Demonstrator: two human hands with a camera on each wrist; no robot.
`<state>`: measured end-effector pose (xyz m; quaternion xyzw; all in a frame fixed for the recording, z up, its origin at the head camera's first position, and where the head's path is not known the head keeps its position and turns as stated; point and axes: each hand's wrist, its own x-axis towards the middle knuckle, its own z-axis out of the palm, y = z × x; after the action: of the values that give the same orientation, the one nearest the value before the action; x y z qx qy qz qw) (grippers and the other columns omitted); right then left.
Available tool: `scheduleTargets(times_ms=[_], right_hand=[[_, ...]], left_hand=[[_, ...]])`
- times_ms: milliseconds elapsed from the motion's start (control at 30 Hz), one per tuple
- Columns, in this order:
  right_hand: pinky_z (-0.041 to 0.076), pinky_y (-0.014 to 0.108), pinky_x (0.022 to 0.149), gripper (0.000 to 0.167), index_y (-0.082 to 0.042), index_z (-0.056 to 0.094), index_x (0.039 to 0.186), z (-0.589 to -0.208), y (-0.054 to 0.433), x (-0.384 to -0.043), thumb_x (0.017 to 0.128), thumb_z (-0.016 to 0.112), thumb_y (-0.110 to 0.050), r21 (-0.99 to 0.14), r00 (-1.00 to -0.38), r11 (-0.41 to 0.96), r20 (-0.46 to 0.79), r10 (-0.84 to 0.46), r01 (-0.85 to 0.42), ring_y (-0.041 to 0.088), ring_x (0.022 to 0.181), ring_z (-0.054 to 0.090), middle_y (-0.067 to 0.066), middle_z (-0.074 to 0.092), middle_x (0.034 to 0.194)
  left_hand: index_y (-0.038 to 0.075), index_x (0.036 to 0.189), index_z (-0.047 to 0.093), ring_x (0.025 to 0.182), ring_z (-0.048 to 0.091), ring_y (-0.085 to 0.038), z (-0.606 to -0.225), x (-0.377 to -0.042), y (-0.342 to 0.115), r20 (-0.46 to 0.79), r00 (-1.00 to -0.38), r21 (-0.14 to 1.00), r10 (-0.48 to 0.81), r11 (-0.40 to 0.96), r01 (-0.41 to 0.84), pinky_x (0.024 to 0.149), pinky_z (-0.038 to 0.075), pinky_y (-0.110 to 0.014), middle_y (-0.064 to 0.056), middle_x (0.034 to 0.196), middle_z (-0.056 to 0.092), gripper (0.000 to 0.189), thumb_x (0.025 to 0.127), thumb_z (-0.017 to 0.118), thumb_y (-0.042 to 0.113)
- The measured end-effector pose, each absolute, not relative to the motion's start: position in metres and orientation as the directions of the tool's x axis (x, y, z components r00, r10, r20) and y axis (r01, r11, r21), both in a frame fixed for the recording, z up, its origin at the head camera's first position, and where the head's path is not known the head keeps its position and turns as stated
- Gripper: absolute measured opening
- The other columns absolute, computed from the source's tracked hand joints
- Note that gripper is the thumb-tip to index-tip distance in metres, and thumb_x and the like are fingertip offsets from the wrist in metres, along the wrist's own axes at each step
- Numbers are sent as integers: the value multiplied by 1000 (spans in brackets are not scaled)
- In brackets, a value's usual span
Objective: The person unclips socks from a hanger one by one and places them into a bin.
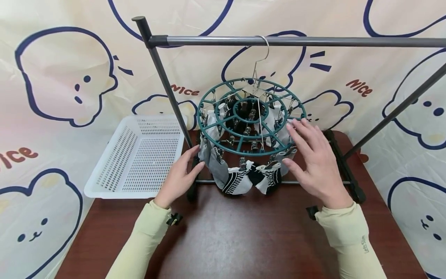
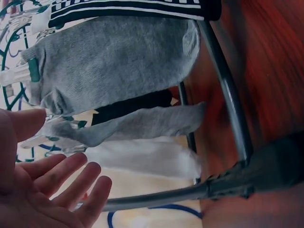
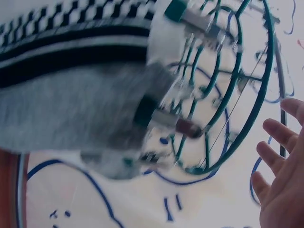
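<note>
A round green drying hanger (image 1: 239, 146) hangs by its metal hook (image 1: 267, 48) from a grey rail, with socks clipped around it. Patterned black-and-white socks (image 1: 240, 180) hang at its front, and a grey sock (image 2: 118, 61) hangs on the left. Beside the hanger's left edge is my left hand (image 1: 179, 176), fingers loosely extended close to the grey socks and holding nothing. On the other side my right hand (image 1: 313, 162) is spread near the ring's right edge, its fingertips overlapping the rim in the head view; the right wrist view shows them apart from the ring.
The grey rack's rail (image 1: 209, 41) runs across the top, with a slanted post (image 1: 163, 77) on the left and another (image 1: 393, 114) on the right. A white perforated basket (image 1: 101, 166) stands at the left on the brown table (image 1: 244, 240). Behind hangs a cartoon-printed curtain (image 1: 45, 151).
</note>
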<state>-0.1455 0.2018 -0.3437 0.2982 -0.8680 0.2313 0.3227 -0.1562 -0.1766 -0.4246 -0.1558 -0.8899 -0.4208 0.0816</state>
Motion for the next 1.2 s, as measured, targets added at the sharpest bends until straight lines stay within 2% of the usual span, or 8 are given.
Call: scheduleTargets(times_ms=[167, 300, 367, 433, 500, 567, 733, 1200], right_hand=[[25, 54, 125, 68, -16, 50, 154, -340, 178, -142, 105, 43, -62, -157, -549, 661, 710, -441, -734, 34, 149, 39, 13, 49, 157], [32, 56, 120, 61, -19, 54, 151, -342, 164, -141, 106, 44, -59, -140, -539, 647, 696, -474, -749, 34, 145, 44, 12, 52, 153], [34, 57, 118, 59, -21, 56, 150, -344, 159, -141, 106, 44, -59, -132, -543, 649, 683, -488, -749, 34, 143, 44, 11, 52, 153], [36, 57, 115, 57, -21, 58, 148, -346, 156, -141, 107, 45, -58, -124, -541, 647, 677, -498, -752, 34, 142, 45, 11, 51, 154], [37, 56, 114, 56, -20, 62, 145, -348, 154, -141, 107, 45, -57, -119, -537, 645, 676, -505, -755, 34, 142, 46, 10, 50, 155], [38, 55, 113, 54, -18, 65, 142, -349, 154, -142, 107, 46, -56, -116, -534, 642, 676, -508, -758, 34, 141, 47, 10, 50, 155], [40, 54, 111, 53, -15, 69, 135, -351, 155, -142, 107, 46, -54, -128, -545, 646, 672, -502, -753, 34, 138, 49, 10, 51, 155], [42, 56, 106, 53, -12, 73, 129, -350, 171, -141, 107, 48, -54, -156, -570, 685, 698, -433, -711, 36, 132, 53, 14, 57, 147]], left_hand=[[11, 155, 45, 131, 60, -34, -429, -163, -168, 285, -940, 750, 189, 567, 341, 106, 49, -55, -15, 150, 57, 56, 106, 60, 35], [7, 151, 50, 125, 64, -33, -431, -165, -162, 318, -932, 724, 172, 591, 356, 103, 51, -52, -17, 145, 60, 51, 107, 58, 32], [6, 144, 57, 108, 68, -31, -433, -166, -160, 343, -926, 709, 161, 602, 367, 93, 54, -48, -16, 131, 67, 42, 108, 57, 28], [7, 127, 63, 86, 66, -26, -434, -166, -159, 366, -918, 693, 149, 615, 376, 79, 53, -41, -13, 105, 70, 28, 108, 56, 26], [8, 112, 63, 69, 54, -22, -435, -166, -158, 390, -910, 686, 141, 614, 390, 67, 45, -35, -8, 82, 60, 17, 108, 56, 23], [9, 103, 59, 60, 44, -19, -436, -166, -158, 406, -904, 685, 134, 610, 398, 61, 39, -32, -5, 72, 48, 13, 108, 56, 20], [7, 107, 63, 60, 44, -17, -437, -165, -158, 428, -897, 683, 115, 608, 404, 60, 38, -31, -3, 70, 49, 11, 108, 56, 15], [8, 117, 71, 60, 52, -12, -437, -153, -157, 443, -890, 675, 107, 614, 410, 59, 43, -28, -4, 77, 67, 18, 106, 58, 10]])
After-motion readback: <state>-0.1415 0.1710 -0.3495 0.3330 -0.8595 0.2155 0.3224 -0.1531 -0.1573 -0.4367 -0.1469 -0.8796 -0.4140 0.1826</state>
